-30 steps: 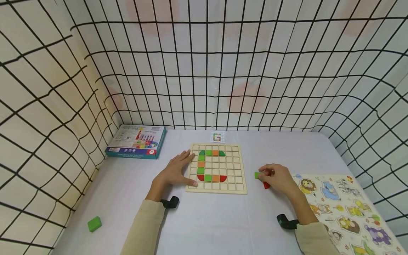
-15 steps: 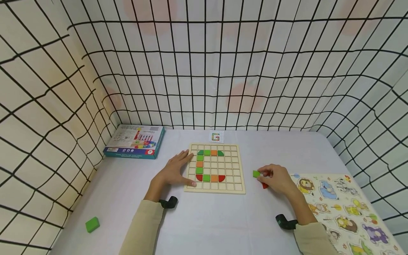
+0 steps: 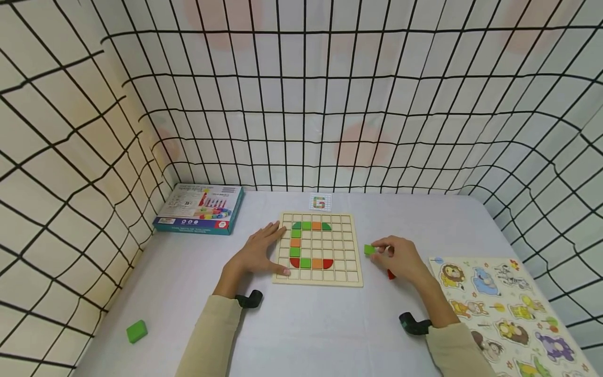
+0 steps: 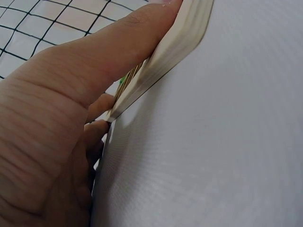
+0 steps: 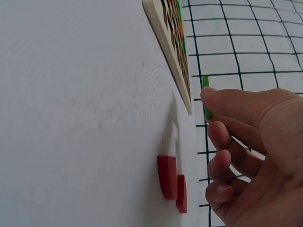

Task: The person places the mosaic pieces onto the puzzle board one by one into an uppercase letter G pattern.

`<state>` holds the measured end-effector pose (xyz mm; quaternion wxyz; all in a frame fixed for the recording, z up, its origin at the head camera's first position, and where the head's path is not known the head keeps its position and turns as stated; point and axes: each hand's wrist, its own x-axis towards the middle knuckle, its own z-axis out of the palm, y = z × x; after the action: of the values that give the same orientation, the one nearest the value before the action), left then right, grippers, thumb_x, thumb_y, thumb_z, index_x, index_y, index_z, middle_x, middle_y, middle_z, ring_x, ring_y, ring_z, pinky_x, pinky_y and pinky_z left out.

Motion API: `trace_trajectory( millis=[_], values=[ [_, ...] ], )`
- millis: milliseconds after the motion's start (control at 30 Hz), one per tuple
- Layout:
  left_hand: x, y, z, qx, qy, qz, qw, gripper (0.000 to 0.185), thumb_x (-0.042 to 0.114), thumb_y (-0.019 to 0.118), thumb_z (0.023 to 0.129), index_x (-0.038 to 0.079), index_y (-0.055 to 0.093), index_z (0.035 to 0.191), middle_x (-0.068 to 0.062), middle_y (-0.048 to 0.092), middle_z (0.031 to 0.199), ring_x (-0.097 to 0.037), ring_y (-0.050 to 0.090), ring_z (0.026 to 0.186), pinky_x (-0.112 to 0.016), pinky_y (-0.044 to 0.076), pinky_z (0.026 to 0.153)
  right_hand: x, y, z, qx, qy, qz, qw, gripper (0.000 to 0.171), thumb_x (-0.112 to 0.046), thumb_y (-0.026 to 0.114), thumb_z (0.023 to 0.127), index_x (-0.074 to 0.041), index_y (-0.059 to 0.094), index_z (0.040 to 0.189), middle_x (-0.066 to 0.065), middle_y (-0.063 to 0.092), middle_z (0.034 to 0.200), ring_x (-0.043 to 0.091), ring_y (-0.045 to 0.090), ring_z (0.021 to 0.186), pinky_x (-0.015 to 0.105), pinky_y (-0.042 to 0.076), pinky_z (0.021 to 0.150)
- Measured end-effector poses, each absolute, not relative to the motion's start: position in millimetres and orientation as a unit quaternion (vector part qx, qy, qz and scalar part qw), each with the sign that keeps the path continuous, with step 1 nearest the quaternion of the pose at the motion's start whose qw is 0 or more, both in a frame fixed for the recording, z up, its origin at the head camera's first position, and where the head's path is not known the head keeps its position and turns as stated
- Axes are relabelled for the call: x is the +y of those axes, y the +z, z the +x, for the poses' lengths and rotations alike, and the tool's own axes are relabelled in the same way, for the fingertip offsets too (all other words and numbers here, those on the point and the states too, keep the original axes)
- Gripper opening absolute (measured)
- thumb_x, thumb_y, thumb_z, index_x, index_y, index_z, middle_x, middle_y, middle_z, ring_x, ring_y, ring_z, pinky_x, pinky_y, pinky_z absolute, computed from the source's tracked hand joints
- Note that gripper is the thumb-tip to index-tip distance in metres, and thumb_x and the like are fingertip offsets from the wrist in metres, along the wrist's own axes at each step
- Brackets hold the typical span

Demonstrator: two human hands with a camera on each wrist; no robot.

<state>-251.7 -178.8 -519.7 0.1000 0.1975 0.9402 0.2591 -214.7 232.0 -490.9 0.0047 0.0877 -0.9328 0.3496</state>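
Flat on the table lies a square wooden grid board (image 3: 339,244), with green, orange and red tiles set in a C-like outline. My left hand (image 3: 255,255) rests spread at its left edge, the straight thumb on the lower left corner; the left wrist view shows the thumb (image 4: 118,45) over the board's rim. To the right of the board, my right hand (image 3: 400,259) pinches a green square tile (image 3: 368,250) between thumb and fingertips. In the right wrist view, two red curved-edged tiles (image 5: 167,177) lie on the table below that hand.
A card (image 3: 321,202) with a printed G pattern lies behind the board. At the back left is a toy box (image 3: 200,209), and a green block (image 3: 137,332) sits front left. An animal-picture board (image 3: 513,309) lies at the right. Black wire mesh surrounds the table.
My right hand has picked up the green tile and moved it left toward the board, uncovering more of the table by the red tiles. My left hand stays at the board's edge.
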Motion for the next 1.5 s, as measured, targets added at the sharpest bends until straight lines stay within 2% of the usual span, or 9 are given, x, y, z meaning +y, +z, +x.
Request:
trace_trajectory(
  millis=[133,300,567,933,1500],
  values=[
    [-179.0,-519.2,-251.5,0.941,0.257,0.198,0.101,0.127,0.073,0.085,0.063,0.028,0.024,0.165,0.003,0.009,0.175,-0.024,0.004,0.163,-0.058,0.009,0.13,221.3,-488.4,-216.3,-0.932,0.351,0.086,-0.001,0.026,-0.021,0.081,0.089,-0.011,0.078,0.114,0.001,0.066,0.09,0.017,0.046,0.074,0.026,0.037,0.057],
    [-180.2,-519.5,-251.6,0.94,0.257,0.198,0.102,0.127,0.073,0.085,0.064,0.028,0.023,0.166,0.004,0.009,0.175,-0.024,0.004,0.163,-0.058,0.009,0.13,208.2,-486.8,-218.2,-0.927,0.366,0.084,-0.014,0.028,-0.023,0.08,0.09,-0.011,0.077,0.114,0.003,0.063,0.092,0.017,0.045,0.07,0.026,0.038,0.045],
    [-180.4,-516.3,-250.8,0.939,0.261,0.2,0.099,0.126,0.072,0.085,0.064,0.027,0.025,0.165,0.002,0.01,0.175,-0.026,0.004,0.163,-0.06,0.01,0.129,185.2,-488.0,-223.0,-0.925,0.37,0.089,-0.021,0.029,-0.023,0.083,0.087,-0.01,0.078,0.112,0.0,0.064,0.088,0.017,0.047,0.075,0.026,0.037,0.06],
    [-180.8,-518.1,-252.1,0.939,0.258,0.202,0.101,0.126,0.072,0.084,0.064,0.026,0.024,0.165,0.002,0.01,0.175,-0.025,0.004,0.163,-0.06,0.01,0.129,162.1,-493.6,-227.0,-0.909,0.401,0.1,-0.052,0.025,-0.021,0.082,0.086,-0.011,0.078,0.109,0.001,0.063,0.088,0.017,0.048,0.072,0.024,0.037,0.058],
    [-178.0,-514.9,-250.0,0.942,0.25,0.198,0.105,0.127,0.073,0.084,0.064,0.027,0.023,0.166,0.003,0.009,0.175,-0.025,0.004,0.163,-0.06,0.01,0.129,143.7,-498.3,-227.7,-0.9,0.408,0.137,-0.064,0.025,-0.019,0.079,0.089,-0.01,0.077,0.112,0.0,0.063,0.089,0.016,0.051,0.072,0.026,0.043,0.063]
  ],
)
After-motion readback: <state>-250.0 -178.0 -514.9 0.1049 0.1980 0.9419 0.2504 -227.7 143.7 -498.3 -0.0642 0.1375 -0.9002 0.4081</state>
